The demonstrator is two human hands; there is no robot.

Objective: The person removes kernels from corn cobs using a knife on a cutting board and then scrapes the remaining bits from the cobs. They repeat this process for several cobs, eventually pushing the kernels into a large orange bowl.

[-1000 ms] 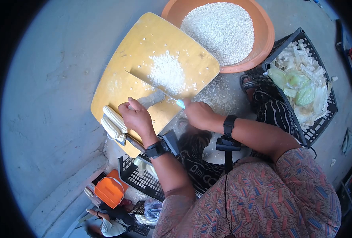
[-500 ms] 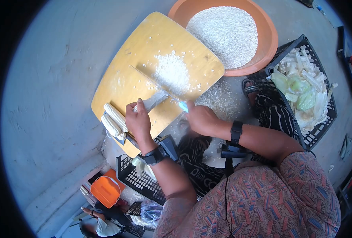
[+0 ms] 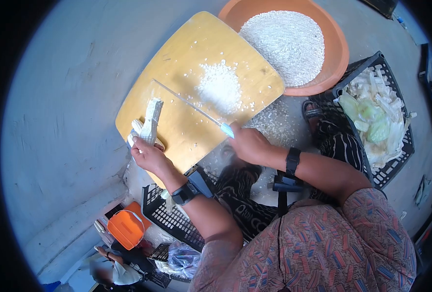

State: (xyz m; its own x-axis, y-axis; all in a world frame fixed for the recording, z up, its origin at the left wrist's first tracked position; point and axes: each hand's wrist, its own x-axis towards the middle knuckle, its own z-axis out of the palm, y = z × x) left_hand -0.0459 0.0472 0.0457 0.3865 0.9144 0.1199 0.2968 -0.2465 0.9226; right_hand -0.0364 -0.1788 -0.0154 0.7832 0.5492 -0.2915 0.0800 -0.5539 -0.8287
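Orange container: lower left, beside a black crate; contents not made out.

Left hand: grip closed round a stripped corn cob, held tilted at the near-left edge of the wooden board. More cobs are tucked behind it; their number cannot be told.

Knife: long thin blade laid across the board, pale blue handle enclosed by the right hand, grip shut on it.

Kernel heap: on the board, just beyond the blade.

Handling note: the cob is best kept clear of the blade, and the edge drawn away from the fingers.

Orange basin: filled with kernels, touching the board's far corner.

Black basket: husks, probably; right side cut off.
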